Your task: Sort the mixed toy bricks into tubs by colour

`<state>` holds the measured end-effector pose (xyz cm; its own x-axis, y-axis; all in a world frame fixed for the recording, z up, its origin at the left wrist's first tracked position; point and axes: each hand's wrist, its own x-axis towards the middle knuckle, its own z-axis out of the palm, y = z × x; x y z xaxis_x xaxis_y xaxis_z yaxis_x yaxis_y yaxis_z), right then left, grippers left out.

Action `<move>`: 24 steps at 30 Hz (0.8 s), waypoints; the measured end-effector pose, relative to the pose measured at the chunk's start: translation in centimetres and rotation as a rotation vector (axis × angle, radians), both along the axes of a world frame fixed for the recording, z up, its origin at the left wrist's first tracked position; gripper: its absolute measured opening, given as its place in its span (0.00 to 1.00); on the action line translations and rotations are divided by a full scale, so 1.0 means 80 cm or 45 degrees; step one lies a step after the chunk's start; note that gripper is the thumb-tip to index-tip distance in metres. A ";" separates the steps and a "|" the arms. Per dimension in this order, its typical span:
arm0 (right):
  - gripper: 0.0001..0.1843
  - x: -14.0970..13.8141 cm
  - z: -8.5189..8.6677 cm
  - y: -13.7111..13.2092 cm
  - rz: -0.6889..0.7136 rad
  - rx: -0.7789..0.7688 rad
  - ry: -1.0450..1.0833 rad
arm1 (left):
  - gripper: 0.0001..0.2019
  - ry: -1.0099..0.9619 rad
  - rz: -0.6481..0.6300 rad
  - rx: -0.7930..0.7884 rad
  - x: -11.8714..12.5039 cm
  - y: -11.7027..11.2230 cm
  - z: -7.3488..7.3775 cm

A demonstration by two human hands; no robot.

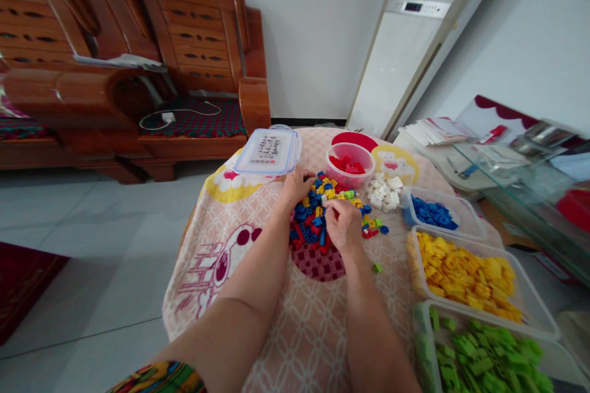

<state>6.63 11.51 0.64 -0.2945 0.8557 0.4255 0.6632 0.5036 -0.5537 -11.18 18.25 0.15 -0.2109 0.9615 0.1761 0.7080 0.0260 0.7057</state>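
A mixed pile of toy building bricks in blue, yellow, red and a few other colours lies on the cloth-covered table. At its far left edge is my left hand, fingers bent over the bricks, with a gap between thumb and fingers. My right hand is closed in a pinch over the right side of the pile. A pale brick shows by its fingertips; whether they grip it I cannot tell. Behind the pile stands a round pink-rimmed tub with red bricks, and white bricks are heaped beside it.
To the right, clear boxes hold blue bricks, yellow bricks and green bricks. A clear lid with a written sheet lies at the back left, a red lid behind the tub. One green brick lies apart.
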 end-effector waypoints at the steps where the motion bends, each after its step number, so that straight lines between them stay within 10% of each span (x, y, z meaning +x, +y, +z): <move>1: 0.17 0.003 0.000 0.001 -0.018 0.008 0.016 | 0.14 -0.001 -0.002 0.003 0.000 0.000 0.000; 13: 0.27 -0.021 -0.010 -0.002 0.047 -0.029 -0.352 | 0.14 0.002 -0.002 0.012 0.001 0.001 -0.001; 24: 0.12 0.000 -0.005 0.004 -0.123 -0.147 0.353 | 0.14 -0.009 -0.005 0.001 0.001 0.002 -0.001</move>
